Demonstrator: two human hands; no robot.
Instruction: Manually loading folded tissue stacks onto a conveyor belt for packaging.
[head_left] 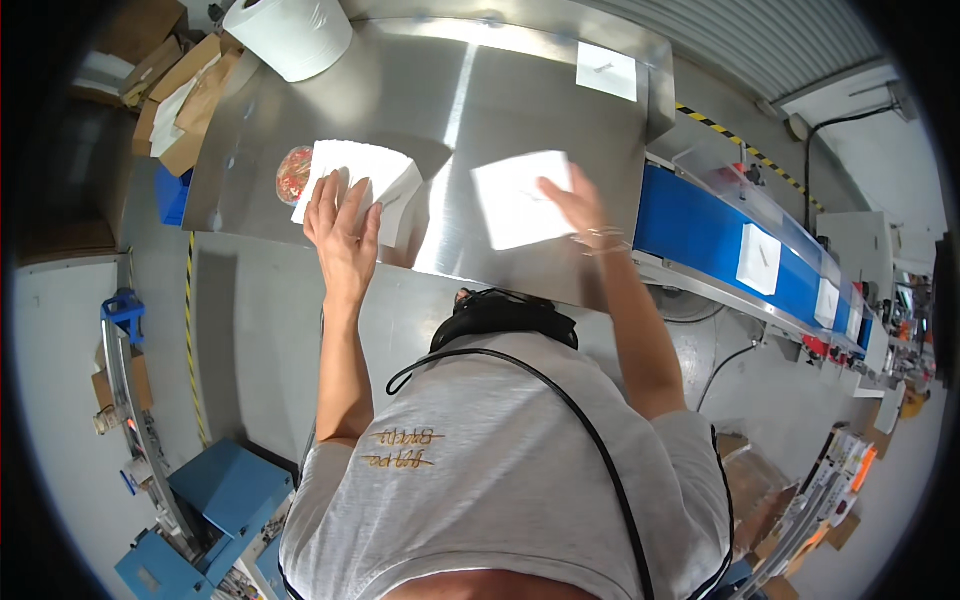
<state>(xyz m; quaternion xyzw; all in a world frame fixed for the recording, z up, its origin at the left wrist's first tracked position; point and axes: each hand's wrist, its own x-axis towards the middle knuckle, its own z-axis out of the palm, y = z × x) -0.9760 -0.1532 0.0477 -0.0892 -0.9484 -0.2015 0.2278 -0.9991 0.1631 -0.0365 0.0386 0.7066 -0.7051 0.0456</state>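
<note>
A person stands at a steel table (400,90), seen from above, with both arms stretched forward over it.

At far left, cardboard boxes (185,95) sit off the table's corner, and a big white paper roll (290,35) stands at the table's back edge. Next comes a small round packet (293,175) in red and orange, just beside a stack of white sheets (375,170).

The left hand (343,225) lies flat on that stack, fingers spread, pressing rather than pinching. To its right, the right hand (572,205) rests with open fingers on a single white sheet (515,200) lying apart near the table's front edge. Neither hand grips anything.

This looks like the step of drawing one sheet off the pile and laying it out. The next move seems to call for sliding the lone sheet sideways while the stack is held down.

Another white sheet (606,70) lies at the table's far right corner. Further right runs a blue conveyor belt (700,235) carrying white squares (758,258). The floor is pale grey, with blue equipment (215,500) at lower left.
</note>
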